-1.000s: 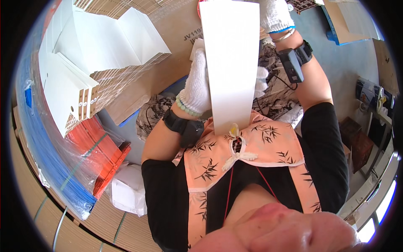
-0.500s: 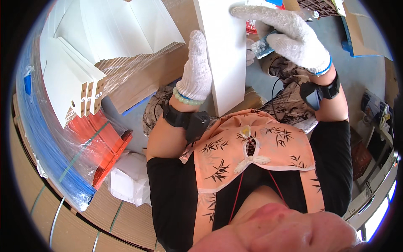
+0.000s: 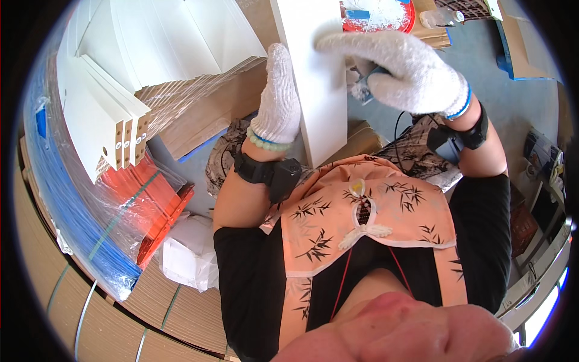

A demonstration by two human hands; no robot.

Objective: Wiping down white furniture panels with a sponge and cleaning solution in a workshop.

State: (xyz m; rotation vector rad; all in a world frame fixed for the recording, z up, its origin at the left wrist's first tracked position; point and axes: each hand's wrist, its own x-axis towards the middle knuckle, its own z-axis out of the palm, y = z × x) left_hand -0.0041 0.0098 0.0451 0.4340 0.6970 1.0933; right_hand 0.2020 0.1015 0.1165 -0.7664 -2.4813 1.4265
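Note:
A long white board (image 3: 319, 78) stands between my hands, running from the far edge toward my apron. My gloved left hand (image 3: 278, 96) rests along its left edge with the fingers straight and together; its thumb is hidden. Across the board's right side reaches my gloved right hand (image 3: 410, 72), index finger stretched onto the white face. Its other fingers are curled around a crumpled, clear bluish plastic packet (image 3: 360, 90), mostly covered by the glove. What the packet contains is too small to make out.
Beyond the right hand sit a red round tray (image 3: 412, 15) of small white bits and a clear bottle (image 3: 438, 19). White panels (image 3: 169, 42) are stacked at the left, near orange-red wrapped pieces (image 3: 160, 211). A black cable (image 3: 395, 136) hangs by my right leg.
My right hand has moved a little left and nearer, its index finger sliding along the board. The packet has gone further under the glove. The board's far end has shifted slightly left.

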